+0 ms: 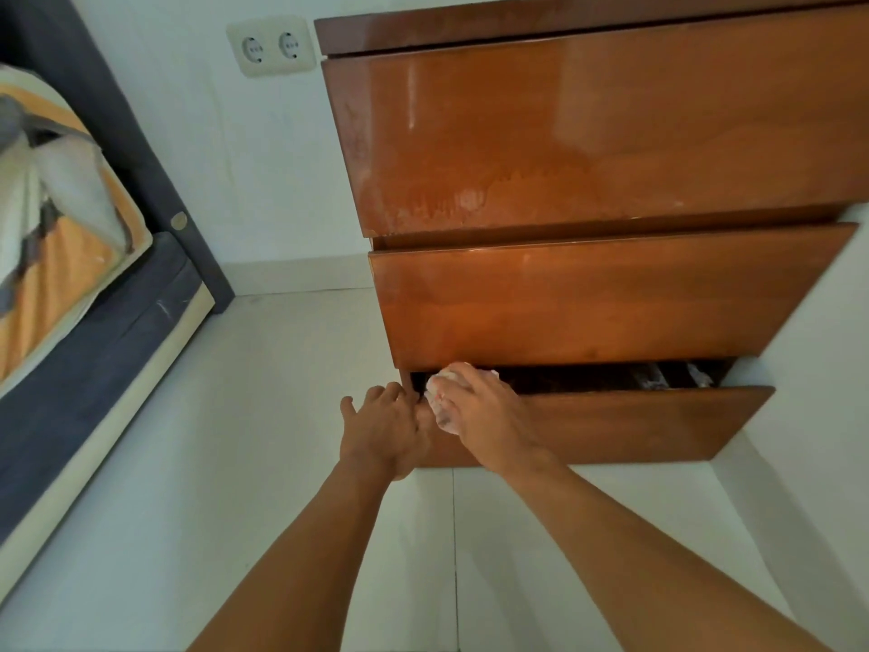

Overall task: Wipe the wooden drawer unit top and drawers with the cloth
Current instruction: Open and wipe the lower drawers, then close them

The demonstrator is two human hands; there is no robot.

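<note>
The right hand point(489, 416) is pressing a bunched cloth point(444, 392) onto the top left edge of the bottom drawer point(611, 425), which is standing pulled out. The left hand point(383, 430) is lying half open, empty, against that drawer's left corner. Fingers could get pinched if the drawer slides shut under pressure. Bare floor point(235, 416) is leaving open room leftward; the middle drawer point(611, 298) is overhanging closely above.

White tiled floor point(263, 416) is carrying everything here. Wooden drawer unit point(588, 148) is standing directly on it against the wall, bottom drawer point(635, 423) sitting pulled out above the tiles. Dark bed base point(94, 350) is resting on the floor at left, well apart from the unit.
</note>
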